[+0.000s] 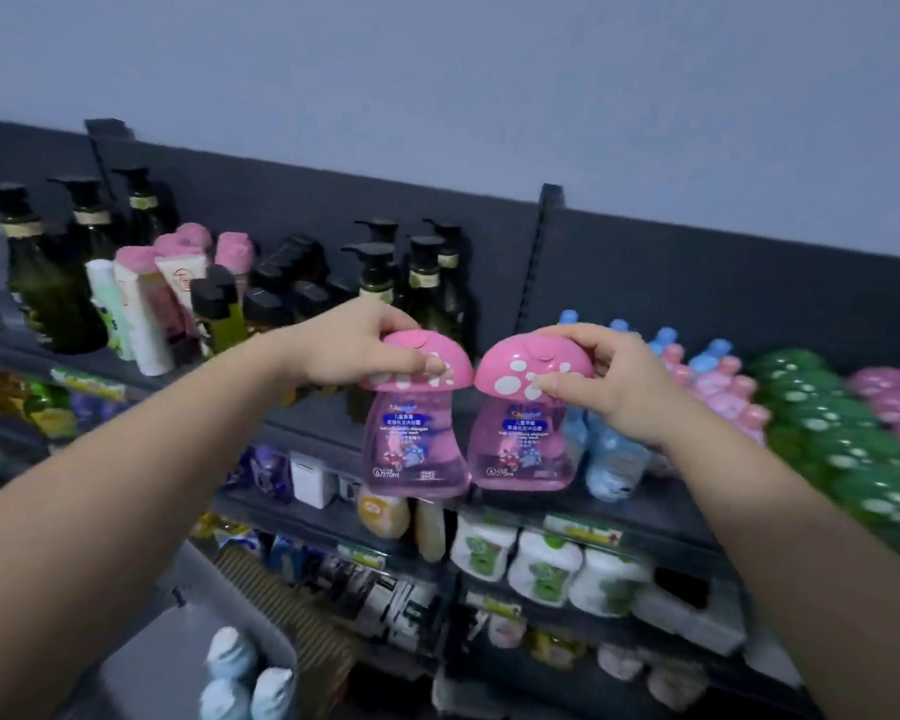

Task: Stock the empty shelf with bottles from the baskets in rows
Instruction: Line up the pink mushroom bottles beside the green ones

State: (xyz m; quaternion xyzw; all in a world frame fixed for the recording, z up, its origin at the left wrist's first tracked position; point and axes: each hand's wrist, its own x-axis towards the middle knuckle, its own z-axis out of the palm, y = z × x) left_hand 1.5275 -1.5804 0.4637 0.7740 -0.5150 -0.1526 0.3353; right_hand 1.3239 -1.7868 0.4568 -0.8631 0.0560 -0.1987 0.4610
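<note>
Pinching mushroom caps: my left grip (357,345) curls round the left pink bottle (411,449), right grip (611,387) round the right pink bottle (520,449), both at the front edge of the shelf (661,511). Risk: a cap slips, or I nudge the blue bottles (611,459) over.

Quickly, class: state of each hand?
Left hand: holds a pink mushroom-capped plastic bottle by its cap.
Right hand: holds a second matching bottle likewise.
</note>
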